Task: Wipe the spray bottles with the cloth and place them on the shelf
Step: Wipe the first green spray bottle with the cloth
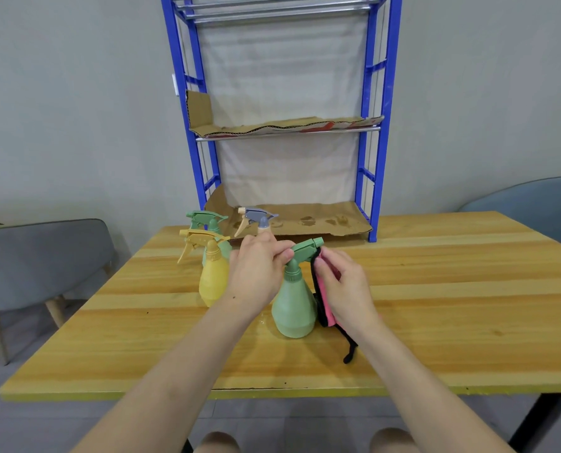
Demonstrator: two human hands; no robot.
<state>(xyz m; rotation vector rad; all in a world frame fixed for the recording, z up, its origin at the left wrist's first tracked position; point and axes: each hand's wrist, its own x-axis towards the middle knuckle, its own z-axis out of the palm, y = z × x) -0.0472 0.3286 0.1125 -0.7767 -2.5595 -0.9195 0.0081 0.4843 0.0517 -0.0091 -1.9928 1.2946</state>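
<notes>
**Wiping the green bottle's spray head, three more waiting**

Nearest us, the green bottle (293, 302) stands upright on the wooden table (436, 322), between our hands. Our left hand (256, 273) is pinched on the trigger head, thumb and fingers closed around its left side to steady it. Our right hand (344, 289) is closed on the pink cloth (326, 305), pressing it against the rear of the head and the neck; a dark edge of the cloth trails down to the tabletop.

To do this well, we judge we should keep the left pinch firm so the bottle cannot tip, work the cloth around the neck and under the nozzle, then down the flared body. A wet sheen on the table at the base suggests the bottom wants a wipe too.

Just behind our left hand stands the yellow bottle (212, 276), with a second green bottle (212, 223) close behind it, and a grey-headed bottle (256, 220) whose body our hand covers. Beyond them the blue shelf (375, 158) stands at the table's far edge, its tiers lined with cardboard (305, 220) and holding no bottles yet.

We cannot see our right palm or how the cloth is folded within it. The shelf's top runs out of frame.
</notes>
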